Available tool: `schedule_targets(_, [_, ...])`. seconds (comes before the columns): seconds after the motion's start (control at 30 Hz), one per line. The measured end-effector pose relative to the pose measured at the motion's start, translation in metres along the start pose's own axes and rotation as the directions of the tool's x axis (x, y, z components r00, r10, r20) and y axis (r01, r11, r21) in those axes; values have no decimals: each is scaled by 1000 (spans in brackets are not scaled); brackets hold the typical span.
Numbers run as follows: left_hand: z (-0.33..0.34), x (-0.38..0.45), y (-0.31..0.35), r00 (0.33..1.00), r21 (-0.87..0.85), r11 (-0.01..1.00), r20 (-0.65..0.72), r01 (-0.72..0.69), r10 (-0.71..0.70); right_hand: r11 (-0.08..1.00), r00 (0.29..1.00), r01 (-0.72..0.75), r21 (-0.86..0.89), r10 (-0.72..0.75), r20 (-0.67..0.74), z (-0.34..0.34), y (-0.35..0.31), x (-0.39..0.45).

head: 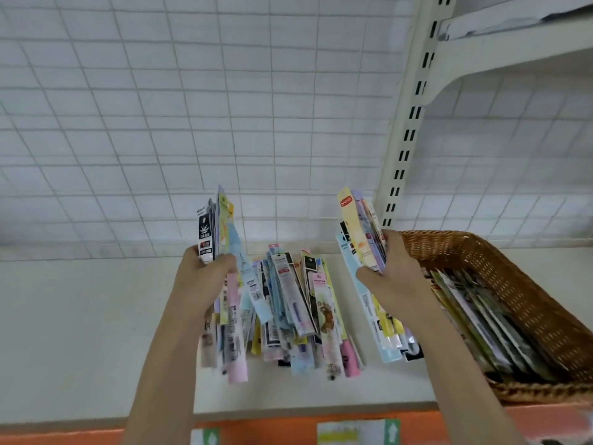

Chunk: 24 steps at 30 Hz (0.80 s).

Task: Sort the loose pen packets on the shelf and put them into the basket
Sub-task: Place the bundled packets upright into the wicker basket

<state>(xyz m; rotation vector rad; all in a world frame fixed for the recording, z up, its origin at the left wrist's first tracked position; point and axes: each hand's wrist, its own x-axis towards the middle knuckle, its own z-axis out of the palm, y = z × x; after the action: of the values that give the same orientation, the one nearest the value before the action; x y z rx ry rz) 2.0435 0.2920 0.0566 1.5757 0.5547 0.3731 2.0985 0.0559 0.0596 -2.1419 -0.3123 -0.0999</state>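
1. On a cream shelf (80,332) backed by white wire grid (160,107), a person sorts pen packets; a loose heap of packets (288,309) lies at the centre of the view, still unsorted.

2. The left hand (205,277), at about 9 o'clock from the heap, is clamped on a raised fan of packets (221,239), thumb across the front, fingers behind.

3. The right hand (391,268), at about 3 o'clock from the heap, grips a second bundle of packets (359,252), held upright with its lower ends hanging toward the shelf. Both bundles are clear of the heap's top, though the left one overlaps it in view.

4. A brown wicker basket (513,277) sits at 3 o'clock, just beside the right hand, already holding a row of packets (481,322) stacked on edge.

5. The step in hand appears to be gathering and squaring the packets into bundles, with the task partly done: some stock is in the basket, much remains on the shelf.

6. The next move likely calls for swinging the right bundle toward 3 o'clock, over the basket rim, and sliding it in alongside the stacked row without splaying it.
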Motion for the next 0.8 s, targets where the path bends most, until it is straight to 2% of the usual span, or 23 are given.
schedule_targets(0.1, [0, -7, 9, 996, -60, 994, 16, 94, -93, 999, 1000, 23, 27, -23, 5, -8, -3, 4])
schedule_targets(0.27, [13, -20, 16, 994, -129, 986, 0, 107, -108, 995, 996, 82, 54, -83, 23, -25, -6, 10])
schedule_targets(0.33, [21, -26, 18, 996, -141, 986, 11, 93, -92, 993, 995, 93, 68, -95, 20, -34, -6, 10])
schedule_targets(0.6, [61, -40, 23, 997, -4, 997, -11, -78, 78, 989, 990, 107, 101, -96, -107, -98, 0, 11])
schedule_targets(0.8, [93, -63, 27, 996, 32, 995, 5, -89, 89, 999, 980, -24, 30, 29, -198, -129, 42, 10])
